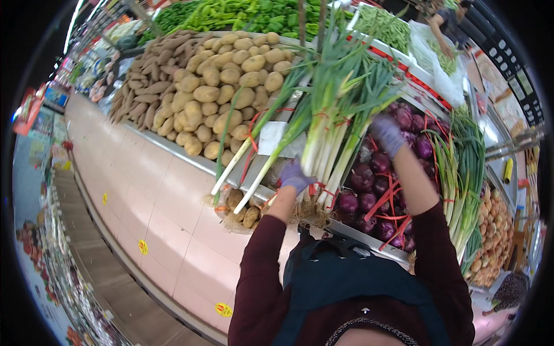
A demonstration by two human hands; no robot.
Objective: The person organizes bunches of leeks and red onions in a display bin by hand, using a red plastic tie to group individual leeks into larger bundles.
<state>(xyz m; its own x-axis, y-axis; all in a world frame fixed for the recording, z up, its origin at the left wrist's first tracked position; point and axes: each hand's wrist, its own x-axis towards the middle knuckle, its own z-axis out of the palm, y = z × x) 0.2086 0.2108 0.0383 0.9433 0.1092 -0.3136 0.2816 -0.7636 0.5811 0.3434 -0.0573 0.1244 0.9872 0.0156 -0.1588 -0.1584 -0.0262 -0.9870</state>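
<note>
My left hand (295, 176), in a purple glove, grips the lower left side of a bundle of Welsh onions (318, 142), its thumb across the white stalks near the roots. Red ties bind the stalks; the green leaves point away from me. My right hand (386, 132), also gloved, is motion-blurred at the bundle's right edge, over the red onions (363, 177); whether it holds anything is unclear. Two loose Welsh onion stalks (270, 158) lie left of the bundle, partly over a white card (272, 135). Red ribbons (383, 199) are strewn on the red onions.
Potatoes (229, 78) and sweet potatoes (151, 82) are heaped at left, with green peppers (259, 19) behind. Bagged potatoes (242, 212) sit by the metal edge. Thinner green onions (465, 168) and yellow onions (491, 233) lie at right. Another person (450, 26) reaches toward green beans (441, 56).
</note>
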